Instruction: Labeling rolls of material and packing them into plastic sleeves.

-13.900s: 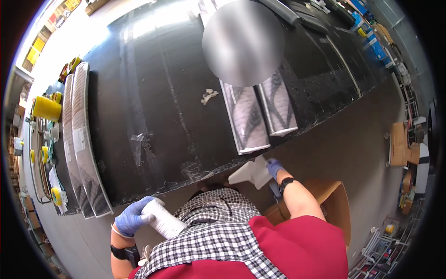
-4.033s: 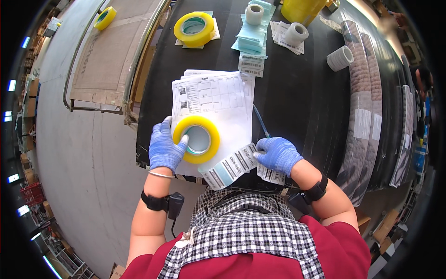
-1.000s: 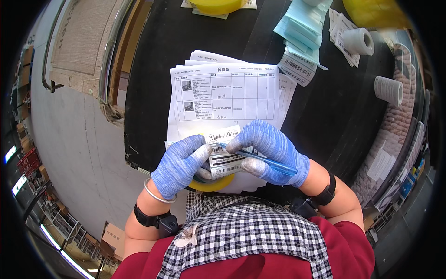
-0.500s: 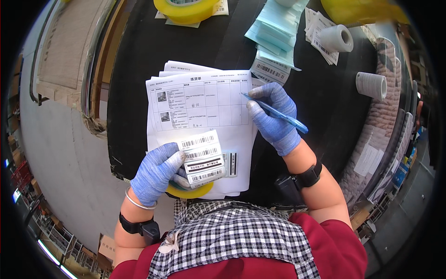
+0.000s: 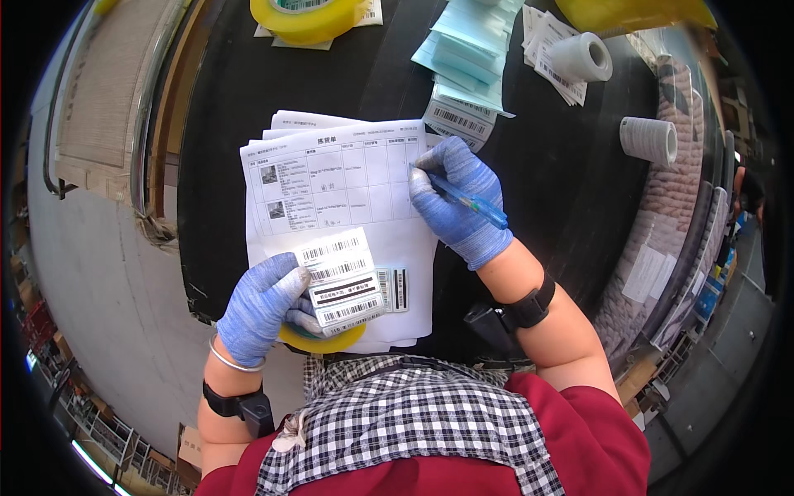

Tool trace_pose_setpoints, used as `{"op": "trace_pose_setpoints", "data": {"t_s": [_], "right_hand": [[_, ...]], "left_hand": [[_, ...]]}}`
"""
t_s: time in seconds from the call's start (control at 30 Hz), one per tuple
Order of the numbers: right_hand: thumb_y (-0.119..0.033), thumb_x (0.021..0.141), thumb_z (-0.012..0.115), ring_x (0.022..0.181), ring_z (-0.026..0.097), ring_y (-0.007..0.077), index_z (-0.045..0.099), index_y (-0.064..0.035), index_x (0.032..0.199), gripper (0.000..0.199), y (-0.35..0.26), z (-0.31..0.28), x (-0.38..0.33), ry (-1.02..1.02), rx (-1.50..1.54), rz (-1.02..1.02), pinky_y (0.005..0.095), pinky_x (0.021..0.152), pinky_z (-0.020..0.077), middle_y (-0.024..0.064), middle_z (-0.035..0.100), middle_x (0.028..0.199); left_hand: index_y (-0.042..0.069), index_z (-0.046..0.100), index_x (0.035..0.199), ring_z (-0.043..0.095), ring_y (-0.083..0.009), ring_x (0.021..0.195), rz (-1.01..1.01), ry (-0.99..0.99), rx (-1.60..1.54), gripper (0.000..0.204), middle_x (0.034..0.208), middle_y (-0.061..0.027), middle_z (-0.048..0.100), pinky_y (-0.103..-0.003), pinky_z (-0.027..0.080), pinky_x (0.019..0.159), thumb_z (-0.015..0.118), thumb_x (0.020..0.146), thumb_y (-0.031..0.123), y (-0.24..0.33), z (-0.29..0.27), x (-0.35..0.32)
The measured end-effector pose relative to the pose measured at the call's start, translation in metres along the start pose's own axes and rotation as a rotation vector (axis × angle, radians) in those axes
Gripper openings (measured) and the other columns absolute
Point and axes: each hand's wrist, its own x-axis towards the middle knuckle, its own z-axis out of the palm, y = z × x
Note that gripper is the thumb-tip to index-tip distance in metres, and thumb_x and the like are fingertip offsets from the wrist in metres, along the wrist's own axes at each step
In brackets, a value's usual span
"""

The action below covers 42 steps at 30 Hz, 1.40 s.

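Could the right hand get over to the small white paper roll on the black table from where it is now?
Probably yes. The right hand holds a blue pen at the printed sheet, and the white roll lies apart to its right. Only bare black table shows between them, but the pen fills its grip.

left hand (image 5: 258,307): grips barcode labels (image 5: 341,279) | right hand (image 5: 460,201): pen (image 5: 470,200) on form (image 5: 331,178)

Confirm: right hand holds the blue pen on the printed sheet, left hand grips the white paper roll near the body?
Not quite. The head view shows the left hand gripping a barcode label sheet over a yellow tape roll, not a white paper roll. The right hand does hold the blue pen on the printed sheet.
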Motion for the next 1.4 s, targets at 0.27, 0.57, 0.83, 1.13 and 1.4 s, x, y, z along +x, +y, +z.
{"op": "trace_pose_setpoints", "data": {"t_s": [0.27,0.57,0.83,1.13,1.4], "right_hand": [[-0.011,0.084,0.069,0.071,0.07,0.0298,0.059,-0.0079,0.09,0.012,-0.004,-0.002,0.001,-0.015,0.024,0.03,0.0365,0.065,0.057,0.0118,0.068,0.078],[-0.01,0.084,0.068,0.071,0.07,0.0296,0.059,-0.0075,0.091,0.012,-0.005,-0.002,0.002,-0.017,0.033,0.029,0.036,0.065,0.0568,0.0117,0.068,0.078],[-0.009,0.083,0.069,0.073,0.07,0.0298,0.058,-0.0068,0.091,0.013,-0.005,-0.002,0.001,-0.026,0.041,0.039,0.0362,0.067,0.0567,0.0118,0.069,0.08],[-0.009,0.084,0.069,0.073,0.071,0.0286,0.059,-0.0067,0.091,0.012,-0.006,-0.002,0.002,-0.025,0.037,0.043,0.0349,0.067,0.0571,0.0116,0.069,0.08],[-0.007,0.085,0.068,0.072,0.071,0.0249,0.06,-0.0073,0.09,0.01,-0.004,-0.001,0.001,-0.041,0.006,0.061,0.0331,0.068,0.0577,0.011,0.068,0.079]], "left_hand": [[-0.002,0.065,0.104,0.07,-0.0115,0.068,0.001,0.019,0.07,0.024,0.086,-0.0108,0.071,-0.019,0.057,0.059,0.057,0.097,0.02,-0.002,-0.002,0.001],[-0.009,0.059,0.121,0.072,-0.0165,0.065,-0.007,-0.001,0.069,0.042,0.093,-0.0172,0.072,-0.02,0.059,0.057,0.057,0.096,0.024,-0.001,-0.003,0.002],[-0.01,0.059,0.121,0.072,-0.0169,0.064,-0.017,0.003,0.103,0.044,0.094,-0.0184,0.072,-0.02,0.059,0.057,0.056,0.096,0.025,0.0,-0.004,0.001],[-0.007,0.062,0.115,0.071,-0.0166,0.072,-0.059,-0.002,0.016,0.031,0.092,-0.0153,0.069,-0.023,0.06,0.059,0.057,0.097,0.018,0.003,-0.003,0.0],[-0.009,0.06,0.123,0.071,-0.0141,0.064,-0.065,0.017,0.081,0.043,0.085,-0.0151,0.073,-0.019,0.058,0.057,0.059,0.097,0.025,0.006,-0.001,0.001]]}}
